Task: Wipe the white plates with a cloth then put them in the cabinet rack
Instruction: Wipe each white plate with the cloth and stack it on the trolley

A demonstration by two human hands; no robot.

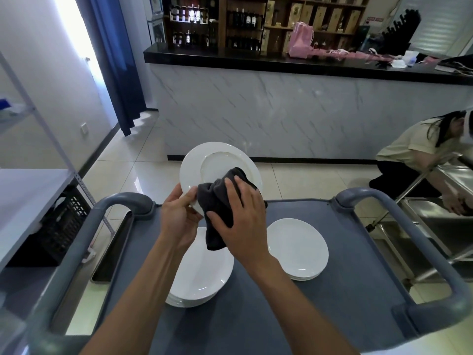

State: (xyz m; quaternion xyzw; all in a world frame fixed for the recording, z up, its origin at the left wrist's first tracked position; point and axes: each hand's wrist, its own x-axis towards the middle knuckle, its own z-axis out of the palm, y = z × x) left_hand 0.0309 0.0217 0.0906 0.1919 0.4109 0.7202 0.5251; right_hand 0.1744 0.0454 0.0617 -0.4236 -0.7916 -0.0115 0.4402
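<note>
I hold a white plate (217, 162) tilted up above the grey cart top (345, 290). My left hand (179, 216) grips the plate's lower left rim. A dark grey cloth (220, 203) is pressed against the plate's lower face under my right hand (240, 219), with one end hanging down. Two stacks of white plates rest on the cart: one (204, 278) below my hands on the left, another (299, 249) to the right.
The cart has grey handles on the left (84, 239) and right (419, 239). A metal shelf unit (38, 119) and a black crate (61, 226) stand at left. A marble-fronted counter (281, 111) is ahead. A crouching person (422, 160) works at steel shelving on the right.
</note>
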